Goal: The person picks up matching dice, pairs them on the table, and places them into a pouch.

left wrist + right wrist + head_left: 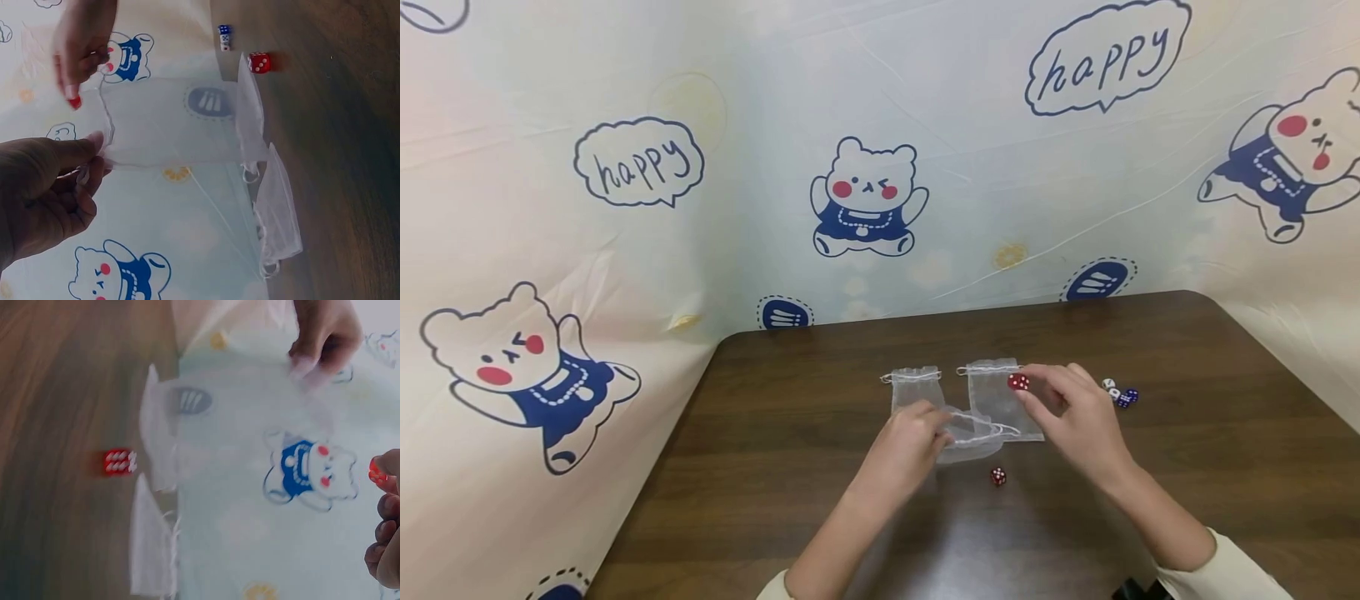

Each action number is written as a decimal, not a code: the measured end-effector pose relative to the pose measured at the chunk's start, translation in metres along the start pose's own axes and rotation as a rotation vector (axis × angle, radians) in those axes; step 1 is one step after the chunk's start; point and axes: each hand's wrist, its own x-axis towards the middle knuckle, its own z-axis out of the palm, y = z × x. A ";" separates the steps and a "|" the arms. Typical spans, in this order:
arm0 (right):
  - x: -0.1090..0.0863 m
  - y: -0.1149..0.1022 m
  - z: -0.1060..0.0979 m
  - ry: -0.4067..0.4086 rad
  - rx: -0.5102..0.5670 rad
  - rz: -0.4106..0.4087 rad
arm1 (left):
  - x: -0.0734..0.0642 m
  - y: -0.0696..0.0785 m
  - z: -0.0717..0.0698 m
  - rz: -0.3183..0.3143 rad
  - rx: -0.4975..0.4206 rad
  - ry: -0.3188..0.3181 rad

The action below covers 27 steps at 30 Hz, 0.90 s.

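Note:
My left hand (906, 446) pinches the mouth of a sheer white drawstring pouch (169, 125), which is held up over the table with its cord loop spread toward the right. Between thumb and fingertips, my right hand (1086, 429) grips a red die (1018, 382) with white pips, just right of and above that pouch's opening in the head view. Two more sheer pouches lie flat behind it: one on the left (916, 385), partly covered by the left hand, and one on the right (992, 383). A second red die (997, 476) rests on the table in front of the held pouch.
Beyond the right hand, two blue dice (1127, 397) and two white dice (1111, 388) sit close together on the dark wooden table (760, 467). A cloth (737, 233) printed with bears hangs behind and beside the table. Something black (1138, 590) shows at the bottom edge.

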 end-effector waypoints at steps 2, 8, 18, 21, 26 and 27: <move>0.002 -0.007 -0.001 0.013 0.034 -0.056 | 0.000 0.001 0.001 -0.002 0.007 -0.019; 0.002 -0.020 0.002 -0.018 0.107 -0.188 | 0.001 0.003 0.003 -0.009 0.040 -0.066; -0.003 -0.024 0.011 -0.146 0.107 -0.259 | 0.004 0.007 0.002 -0.017 0.018 -0.117; -0.004 -0.024 0.011 -0.148 0.070 -0.243 | 0.005 0.007 0.000 -0.027 -0.047 -0.131; 0.000 -0.024 0.007 -0.097 0.057 -0.226 | 0.006 0.005 -0.006 -0.032 -0.131 -0.103; 0.001 -0.024 0.006 -0.086 0.062 -0.226 | 0.006 0.005 -0.008 -0.035 -0.135 -0.090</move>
